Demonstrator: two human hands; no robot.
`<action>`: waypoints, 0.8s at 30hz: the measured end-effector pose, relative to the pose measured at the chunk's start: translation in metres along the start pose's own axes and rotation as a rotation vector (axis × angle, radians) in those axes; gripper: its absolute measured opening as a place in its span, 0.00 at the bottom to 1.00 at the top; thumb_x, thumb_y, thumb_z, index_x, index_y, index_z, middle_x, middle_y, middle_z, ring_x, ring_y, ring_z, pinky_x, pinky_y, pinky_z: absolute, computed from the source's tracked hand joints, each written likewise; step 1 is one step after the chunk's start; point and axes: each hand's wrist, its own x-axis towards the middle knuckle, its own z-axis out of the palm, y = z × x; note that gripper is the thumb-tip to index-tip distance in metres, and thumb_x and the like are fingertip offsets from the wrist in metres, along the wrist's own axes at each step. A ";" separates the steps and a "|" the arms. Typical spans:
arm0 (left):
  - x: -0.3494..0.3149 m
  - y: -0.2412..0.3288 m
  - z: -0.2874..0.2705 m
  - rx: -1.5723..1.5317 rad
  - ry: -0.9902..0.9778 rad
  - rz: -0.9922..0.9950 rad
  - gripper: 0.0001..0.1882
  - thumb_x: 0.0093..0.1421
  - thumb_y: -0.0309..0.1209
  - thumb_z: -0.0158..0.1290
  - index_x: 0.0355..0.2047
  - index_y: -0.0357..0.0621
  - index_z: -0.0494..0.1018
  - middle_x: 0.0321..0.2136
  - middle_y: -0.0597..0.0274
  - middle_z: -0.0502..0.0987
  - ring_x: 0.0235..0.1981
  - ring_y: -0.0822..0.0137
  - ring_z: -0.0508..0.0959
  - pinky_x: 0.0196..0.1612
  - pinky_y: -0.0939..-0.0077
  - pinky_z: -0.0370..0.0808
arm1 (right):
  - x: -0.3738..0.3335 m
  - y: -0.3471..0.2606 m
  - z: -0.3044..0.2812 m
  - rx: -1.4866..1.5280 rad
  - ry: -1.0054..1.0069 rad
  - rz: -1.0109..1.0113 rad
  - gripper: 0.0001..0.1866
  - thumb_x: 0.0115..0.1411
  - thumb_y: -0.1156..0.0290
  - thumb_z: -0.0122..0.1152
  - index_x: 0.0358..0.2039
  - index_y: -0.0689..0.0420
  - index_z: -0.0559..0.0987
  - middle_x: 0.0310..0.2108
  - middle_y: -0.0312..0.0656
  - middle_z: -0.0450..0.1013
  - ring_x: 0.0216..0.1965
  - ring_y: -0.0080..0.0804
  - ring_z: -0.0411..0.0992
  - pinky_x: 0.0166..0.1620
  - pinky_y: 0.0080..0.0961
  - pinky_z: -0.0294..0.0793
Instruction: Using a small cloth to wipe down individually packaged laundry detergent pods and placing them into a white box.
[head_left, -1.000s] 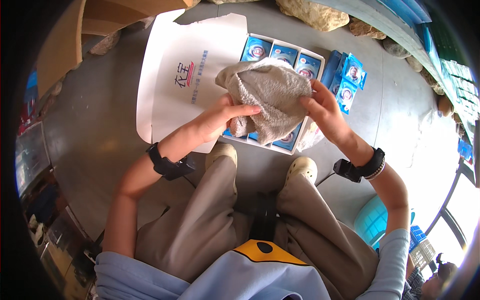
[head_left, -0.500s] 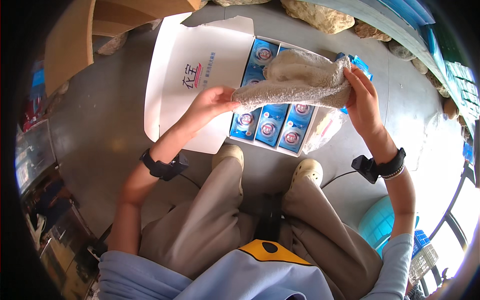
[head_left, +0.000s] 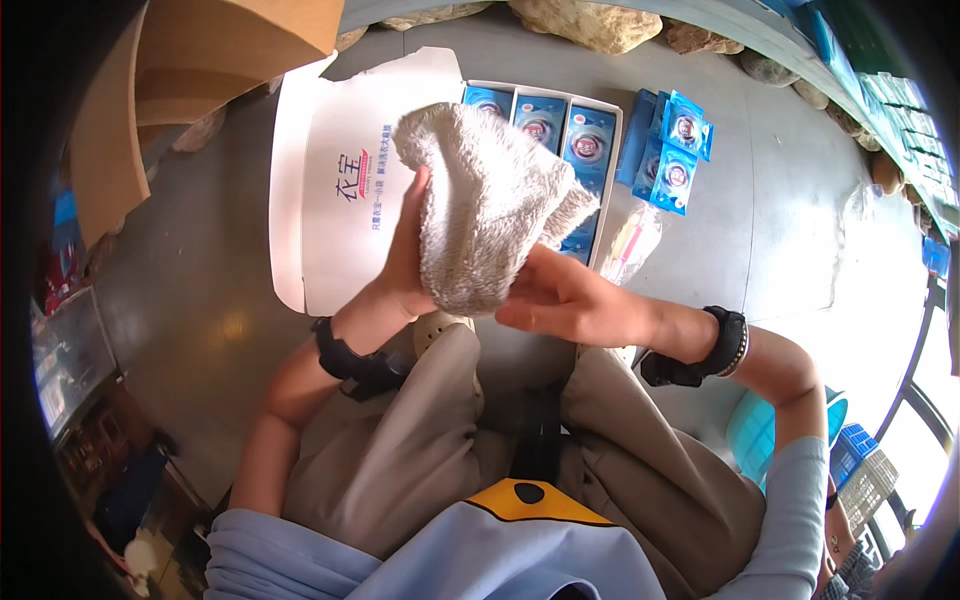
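A fluffy grey-white towel (head_left: 480, 210), folded and bunched, hangs in front of me over an open white box (head_left: 330, 230). My left hand (head_left: 405, 265) holds its left side, the thumb along the edge and the other fingers hidden behind the cloth. At the lower right edge, my right hand (head_left: 575, 300) has the cloth between its thumb and fingers; some fingertips are hidden. Blue packets (head_left: 590, 140) fill the box's divided rows, and the towel covers part of them.
Right of the box lie several loose blue packets (head_left: 675, 180) and a clear plastic bag (head_left: 635, 240). A cardboard box (head_left: 230, 50) stands at the far left, and rocks (head_left: 590, 25) line the far edge. A turquoise basin (head_left: 755, 430) and a blue crate (head_left: 850, 450) are at the right.
The towel went from stretched sideways between both hands to folded and hanging, further left and nearer me. My right hand came down and inward. The loose packets are now in plain sight.
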 end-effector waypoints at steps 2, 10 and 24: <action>0.001 0.012 -0.020 -0.046 -0.103 0.029 0.33 0.57 0.55 0.33 0.53 0.42 0.56 0.48 0.54 0.65 0.47 0.60 0.68 0.51 0.64 0.66 | -0.001 0.003 -0.008 -0.059 0.012 -0.032 0.20 0.54 0.79 0.49 0.48 0.61 0.61 0.44 0.43 0.66 0.46 0.27 0.64 0.48 0.24 0.64; -0.001 0.076 -0.040 0.114 -0.157 0.285 0.36 0.54 0.57 0.36 0.57 0.47 0.50 0.54 0.52 0.57 0.52 0.52 0.62 0.52 0.55 0.63 | 0.018 0.014 -0.152 -1.722 0.589 -0.002 0.22 0.48 0.65 0.56 0.44 0.59 0.68 0.42 0.45 0.67 0.45 0.41 0.65 0.46 0.32 0.64; -0.002 0.086 -0.041 0.032 -0.208 0.260 0.37 0.55 0.60 0.31 0.58 0.51 0.48 0.57 0.54 0.52 0.56 0.51 0.55 0.57 0.55 0.53 | 0.039 0.014 -0.171 -1.983 0.645 0.244 0.31 0.40 0.52 0.61 0.41 0.59 0.68 0.37 0.45 0.66 0.43 0.38 0.61 0.47 0.36 0.56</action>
